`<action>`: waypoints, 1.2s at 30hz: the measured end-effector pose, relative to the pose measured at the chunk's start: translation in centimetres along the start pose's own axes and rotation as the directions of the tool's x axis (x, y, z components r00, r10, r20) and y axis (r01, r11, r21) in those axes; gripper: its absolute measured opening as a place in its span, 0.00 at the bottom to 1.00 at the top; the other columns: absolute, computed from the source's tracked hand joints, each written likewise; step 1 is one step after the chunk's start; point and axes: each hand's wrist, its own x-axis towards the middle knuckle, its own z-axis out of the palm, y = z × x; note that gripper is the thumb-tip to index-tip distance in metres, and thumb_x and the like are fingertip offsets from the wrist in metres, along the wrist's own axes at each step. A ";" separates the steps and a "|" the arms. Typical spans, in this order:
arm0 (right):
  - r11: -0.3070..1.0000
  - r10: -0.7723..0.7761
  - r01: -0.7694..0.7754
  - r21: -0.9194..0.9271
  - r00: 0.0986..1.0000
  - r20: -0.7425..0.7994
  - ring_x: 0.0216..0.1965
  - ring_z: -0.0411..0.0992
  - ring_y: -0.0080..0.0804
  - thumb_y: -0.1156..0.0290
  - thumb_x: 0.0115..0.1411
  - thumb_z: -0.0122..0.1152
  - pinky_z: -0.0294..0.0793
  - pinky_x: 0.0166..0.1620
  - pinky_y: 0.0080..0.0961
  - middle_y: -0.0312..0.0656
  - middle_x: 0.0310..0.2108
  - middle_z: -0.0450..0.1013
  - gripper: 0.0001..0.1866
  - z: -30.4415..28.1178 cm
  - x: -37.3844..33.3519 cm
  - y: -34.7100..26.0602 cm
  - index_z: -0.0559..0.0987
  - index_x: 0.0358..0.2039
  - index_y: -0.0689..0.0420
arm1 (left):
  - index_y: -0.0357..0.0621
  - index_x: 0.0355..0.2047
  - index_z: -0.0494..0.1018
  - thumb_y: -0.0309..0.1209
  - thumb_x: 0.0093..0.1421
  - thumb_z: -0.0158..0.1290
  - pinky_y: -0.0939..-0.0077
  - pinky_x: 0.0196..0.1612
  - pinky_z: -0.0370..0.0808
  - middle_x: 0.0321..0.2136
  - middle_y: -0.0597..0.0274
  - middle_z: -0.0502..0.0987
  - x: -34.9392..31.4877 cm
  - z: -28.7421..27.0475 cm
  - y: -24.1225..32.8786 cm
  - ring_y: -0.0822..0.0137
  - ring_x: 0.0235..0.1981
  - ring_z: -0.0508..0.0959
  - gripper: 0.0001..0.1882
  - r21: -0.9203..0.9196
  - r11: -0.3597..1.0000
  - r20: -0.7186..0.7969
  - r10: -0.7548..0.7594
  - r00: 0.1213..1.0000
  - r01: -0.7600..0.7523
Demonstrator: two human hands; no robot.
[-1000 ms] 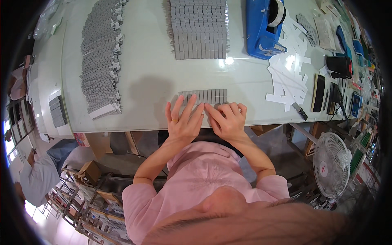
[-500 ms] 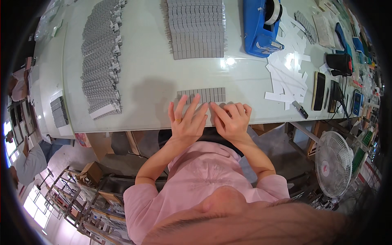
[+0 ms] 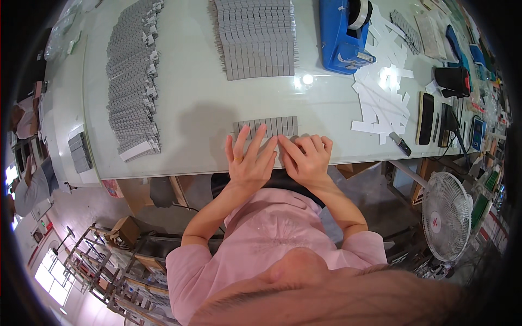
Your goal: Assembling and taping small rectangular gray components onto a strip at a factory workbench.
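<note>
Two bare hands meet at the near edge of a small grey segmented sheet (image 3: 280, 126), which lies flat on the pale table (image 3: 190, 60) close to its front edge, right in front of the person. The left hand (image 3: 252, 167) has its fingers spread, two of them reaching over the left part of the sheet; a ring (image 3: 238, 158) shows on one finger. The right hand (image 3: 309, 162) is half curled, its index finger pointing in to the left hand's index finger, the tips touching or nearly so. Neither hand is clenched, but the fingers cover the sheet's near edge, so I cannot tell whether either one pinches it. Beyond the sheet, well apart from it, lies a wide pile of similar grey sheets (image 3: 258, 54), and to the left runs a long overlapping row of grey pieces (image 3: 130, 81). A blue tape dispenser (image 3: 338, 46) stands right of the pile, with loose white paper strips (image 3: 375, 108) beside it and a knife (image 3: 401, 144) at their near end.
</note>
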 end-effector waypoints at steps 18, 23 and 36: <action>0.909 0.094 -0.082 -0.409 0.996 0.010 0.40 0.72 0.37 0.61 0.49 0.74 0.70 0.45 0.35 0.33 0.44 0.78 0.24 -5.5 -7.1 3.0 0.83 0.47 0.52 | 0.57 0.49 0.80 0.37 0.61 0.57 0.46 0.70 0.44 0.62 0.58 0.69 -1.1 -3.3 -5.1 0.46 0.67 0.59 0.16 0.088 0.987 0.017 -0.137 0.990 0.135; 0.985 0.145 -0.154 -0.073 0.983 -0.116 0.33 0.79 0.38 0.83 0.54 0.67 0.78 0.35 0.28 0.42 0.38 0.79 0.13 -8.9 -6.4 3.5 0.82 0.41 0.59 | 0.58 0.48 0.80 0.37 0.60 0.57 0.47 0.70 0.45 0.62 0.59 0.69 -1.6 -3.5 -5.3 0.48 0.67 0.59 0.15 0.089 0.985 0.000 -0.150 0.989 0.150; 0.178 0.623 -0.683 0.708 0.635 0.456 0.25 0.74 0.21 0.75 0.67 0.57 0.71 0.30 0.17 0.37 0.28 0.76 0.06 -2.1 2.9 0.9 0.76 0.42 0.62 | 0.58 0.48 0.80 0.38 0.58 0.59 0.47 0.71 0.42 0.63 0.59 0.68 -1.5 -3.2 -5.9 0.50 0.68 0.58 0.16 0.016 0.991 -0.011 -0.133 0.991 0.133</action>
